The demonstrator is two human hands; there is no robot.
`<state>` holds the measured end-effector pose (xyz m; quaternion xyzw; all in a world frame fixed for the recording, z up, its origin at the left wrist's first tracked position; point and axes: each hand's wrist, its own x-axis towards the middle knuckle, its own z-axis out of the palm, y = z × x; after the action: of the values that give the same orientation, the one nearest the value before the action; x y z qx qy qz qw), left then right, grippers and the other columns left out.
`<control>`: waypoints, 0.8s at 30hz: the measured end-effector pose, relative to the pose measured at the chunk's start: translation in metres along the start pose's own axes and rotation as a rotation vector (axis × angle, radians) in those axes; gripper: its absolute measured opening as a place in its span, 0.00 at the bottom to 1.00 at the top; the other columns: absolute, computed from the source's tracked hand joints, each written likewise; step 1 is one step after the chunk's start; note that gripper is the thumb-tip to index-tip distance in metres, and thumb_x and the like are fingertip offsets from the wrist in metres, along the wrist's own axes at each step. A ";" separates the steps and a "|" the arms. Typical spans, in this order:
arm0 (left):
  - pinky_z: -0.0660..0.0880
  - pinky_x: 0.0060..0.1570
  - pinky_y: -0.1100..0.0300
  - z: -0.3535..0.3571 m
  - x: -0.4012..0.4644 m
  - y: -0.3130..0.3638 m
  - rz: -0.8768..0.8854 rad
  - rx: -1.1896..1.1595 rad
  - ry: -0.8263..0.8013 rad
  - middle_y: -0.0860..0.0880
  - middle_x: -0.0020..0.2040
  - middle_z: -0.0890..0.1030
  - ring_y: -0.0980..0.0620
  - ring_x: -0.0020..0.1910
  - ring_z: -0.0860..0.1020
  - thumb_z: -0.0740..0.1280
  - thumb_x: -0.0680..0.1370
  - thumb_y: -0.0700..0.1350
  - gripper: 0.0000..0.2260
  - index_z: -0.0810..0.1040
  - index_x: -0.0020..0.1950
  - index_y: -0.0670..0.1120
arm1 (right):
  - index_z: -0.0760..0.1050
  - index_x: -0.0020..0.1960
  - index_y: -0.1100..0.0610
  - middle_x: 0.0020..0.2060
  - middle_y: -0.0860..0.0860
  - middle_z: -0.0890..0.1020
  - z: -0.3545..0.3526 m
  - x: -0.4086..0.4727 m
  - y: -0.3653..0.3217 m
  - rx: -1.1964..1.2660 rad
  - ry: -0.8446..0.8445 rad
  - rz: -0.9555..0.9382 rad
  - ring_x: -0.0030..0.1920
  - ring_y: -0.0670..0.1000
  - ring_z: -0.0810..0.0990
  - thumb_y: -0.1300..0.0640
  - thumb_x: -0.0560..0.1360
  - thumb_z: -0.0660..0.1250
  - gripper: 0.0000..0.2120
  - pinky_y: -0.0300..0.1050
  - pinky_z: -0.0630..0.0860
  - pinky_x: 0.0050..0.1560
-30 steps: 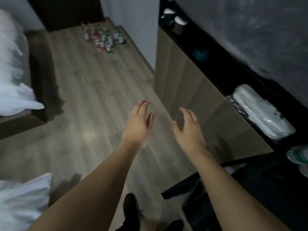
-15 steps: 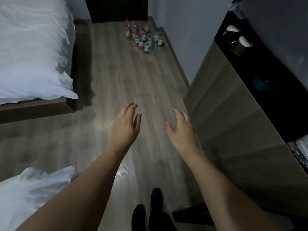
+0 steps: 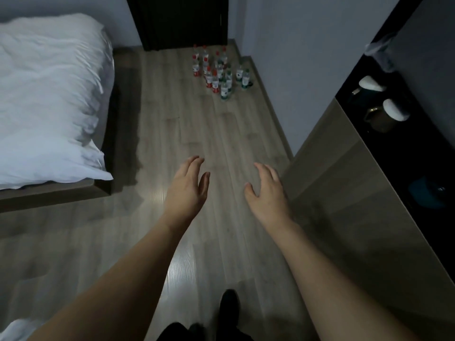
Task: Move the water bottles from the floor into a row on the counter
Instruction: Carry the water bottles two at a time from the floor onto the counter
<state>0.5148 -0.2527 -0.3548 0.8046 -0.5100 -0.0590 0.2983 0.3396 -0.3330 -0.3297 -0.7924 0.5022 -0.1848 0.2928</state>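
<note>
The wooden floor (image 3: 197, 148) ran toward twelve o'clock, with the bed (image 3: 49, 94) at ten o'clock and the dark surface (image 3: 406, 153) at two to three o'clock, carrying two capped cups (image 3: 391, 112) but, in the part visible, no bottles. Judging by that, the task had barely begun. The water bottles (image 3: 219, 71) stood clustered on the floor at twelve o'clock beside the wall, well apart from both hands. The left hand (image 3: 188, 190) and right hand (image 3: 267, 195) reached forward, fingers spread and empty.

Empty left hand (image 3: 187, 190) and right hand (image 3: 267, 195) outstretched, water bottles (image 3: 218, 70) clustered far down wooden floor (image 3: 172, 143)
</note>
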 end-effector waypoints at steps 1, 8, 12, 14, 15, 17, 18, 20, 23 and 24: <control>0.63 0.61 0.66 0.001 0.014 -0.004 -0.001 0.002 0.001 0.48 0.68 0.73 0.51 0.66 0.71 0.61 0.81 0.48 0.18 0.71 0.69 0.43 | 0.64 0.73 0.56 0.71 0.52 0.67 0.002 0.016 -0.003 -0.002 -0.001 -0.004 0.69 0.51 0.67 0.54 0.77 0.63 0.26 0.38 0.62 0.64; 0.67 0.63 0.61 0.002 0.107 -0.050 -0.031 0.014 0.016 0.47 0.67 0.74 0.49 0.65 0.73 0.61 0.81 0.49 0.17 0.71 0.68 0.43 | 0.63 0.74 0.54 0.71 0.50 0.66 0.029 0.114 -0.036 0.019 -0.026 -0.041 0.70 0.50 0.67 0.53 0.78 0.62 0.25 0.39 0.63 0.64; 0.64 0.62 0.65 0.001 0.169 -0.082 -0.037 0.005 0.022 0.48 0.67 0.73 0.52 0.65 0.72 0.60 0.82 0.50 0.18 0.70 0.69 0.45 | 0.64 0.73 0.54 0.71 0.50 0.67 0.050 0.179 -0.060 0.008 -0.013 -0.044 0.69 0.50 0.68 0.54 0.77 0.63 0.25 0.37 0.61 0.62; 0.63 0.63 0.65 -0.002 0.202 -0.099 -0.041 -0.023 0.010 0.48 0.67 0.73 0.51 0.66 0.71 0.60 0.82 0.50 0.18 0.70 0.69 0.44 | 0.65 0.73 0.54 0.70 0.50 0.67 0.061 0.210 -0.075 0.012 -0.002 -0.036 0.68 0.50 0.69 0.54 0.77 0.63 0.25 0.36 0.62 0.62; 0.62 0.64 0.65 -0.005 0.218 -0.107 -0.037 -0.033 0.010 0.47 0.67 0.73 0.51 0.66 0.71 0.60 0.81 0.49 0.18 0.71 0.69 0.43 | 0.65 0.73 0.54 0.70 0.50 0.67 0.066 0.225 -0.083 0.016 0.001 -0.038 0.67 0.50 0.69 0.54 0.77 0.63 0.25 0.36 0.62 0.61; 0.62 0.64 0.66 -0.008 0.250 -0.120 -0.032 -0.033 0.018 0.47 0.67 0.73 0.51 0.66 0.71 0.60 0.82 0.49 0.18 0.71 0.69 0.43 | 0.65 0.73 0.54 0.70 0.50 0.67 0.075 0.253 -0.096 0.020 0.006 -0.037 0.67 0.49 0.69 0.54 0.77 0.63 0.25 0.36 0.62 0.62; 0.61 0.64 0.66 -0.010 0.266 -0.125 -0.033 -0.027 0.017 0.47 0.67 0.73 0.51 0.66 0.71 0.60 0.82 0.49 0.18 0.71 0.69 0.44 | 0.65 0.73 0.54 0.70 0.50 0.67 0.078 0.267 -0.101 0.022 0.006 -0.034 0.68 0.49 0.69 0.54 0.77 0.63 0.25 0.36 0.62 0.62; 0.62 0.63 0.65 -0.010 0.294 -0.133 -0.027 -0.013 0.021 0.48 0.68 0.73 0.52 0.66 0.71 0.60 0.82 0.50 0.18 0.70 0.69 0.44 | 0.65 0.73 0.54 0.70 0.50 0.67 0.083 0.293 -0.108 0.023 0.006 -0.033 0.68 0.49 0.68 0.54 0.77 0.63 0.25 0.36 0.62 0.62; 0.63 0.63 0.65 -0.005 0.339 -0.138 -0.021 -0.016 0.024 0.49 0.67 0.73 0.52 0.65 0.71 0.59 0.82 0.51 0.18 0.70 0.69 0.45 | 0.64 0.74 0.53 0.71 0.49 0.66 0.084 0.336 -0.111 0.031 0.013 -0.019 0.68 0.48 0.68 0.53 0.78 0.63 0.25 0.35 0.62 0.61; 0.63 0.63 0.65 -0.002 0.353 -0.139 -0.014 -0.013 0.024 0.49 0.67 0.73 0.53 0.65 0.71 0.59 0.82 0.51 0.18 0.70 0.69 0.45 | 0.63 0.74 0.53 0.71 0.49 0.66 0.084 0.350 -0.110 0.033 0.015 -0.019 0.68 0.48 0.68 0.53 0.78 0.62 0.25 0.35 0.62 0.61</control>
<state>0.7919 -0.5122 -0.3546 0.8068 -0.5005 -0.0548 0.3092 0.6144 -0.5904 -0.3225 -0.7908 0.4937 -0.2018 0.3002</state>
